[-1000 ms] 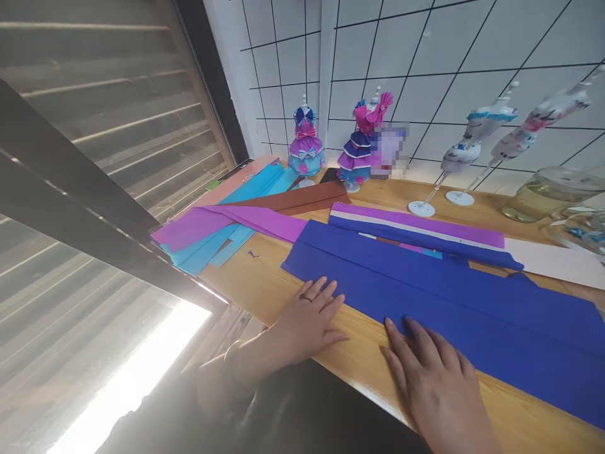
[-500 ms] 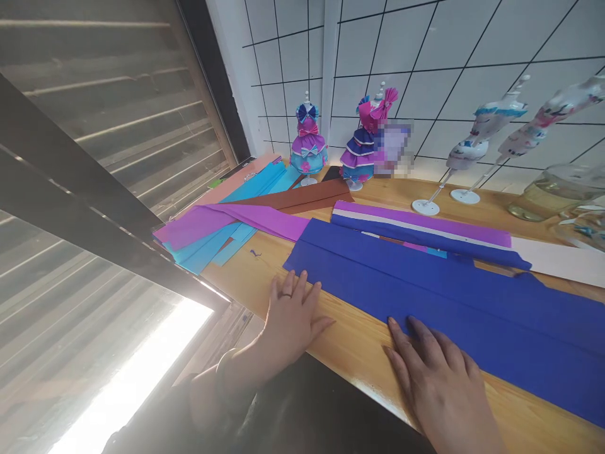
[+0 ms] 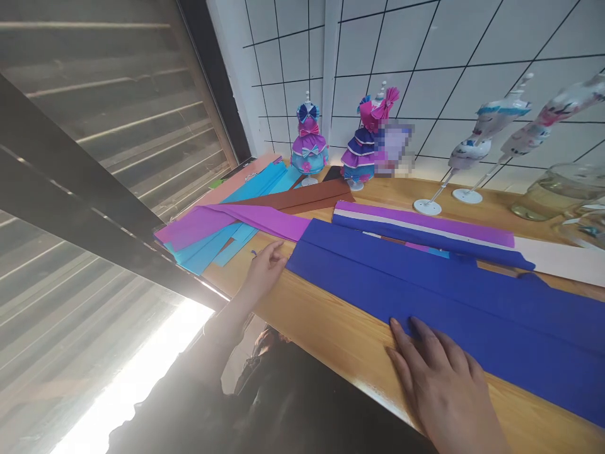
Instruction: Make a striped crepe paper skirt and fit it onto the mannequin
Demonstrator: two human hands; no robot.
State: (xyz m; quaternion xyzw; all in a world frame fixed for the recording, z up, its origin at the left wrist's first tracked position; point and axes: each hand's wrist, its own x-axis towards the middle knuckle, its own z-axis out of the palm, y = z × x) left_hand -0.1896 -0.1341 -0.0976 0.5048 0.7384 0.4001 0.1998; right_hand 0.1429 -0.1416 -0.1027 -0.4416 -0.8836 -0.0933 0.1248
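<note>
A long dark blue sheet (image 3: pixel 378 271), creased lengthwise, lies across the wooden table. My right hand (image 3: pixel 442 375) rests spread over its near edge, fingertips on the sheet and thumb on the wood. Just off the sheet's left end is my left hand (image 3: pixel 267 268), fingers loosely bent and apart, with nothing visible in them. A tiny blue scrap (image 3: pixel 254 253) lies right beside that hand, partly hidden by it. Touching the sheet's far left corner is a purple strip (image 3: pixel 283 222).
Light blue sheets (image 3: pixel 258 183) and a brown strip (image 3: pixel 307 198) overlap at the left. Behind the sheet lies a purple-and-blue folded bundle (image 3: pixel 425 230). Two dressed mini mannequins (image 3: pixel 309 142), two wrapped stands (image 3: pixel 428 207) and a glass jar (image 3: pixel 543 198) line the wall.
My left hand has moved left and away from me, from lying flat beside the sheet's near edge to the scrap, its fingers now bent. The right hand stays put.
</note>
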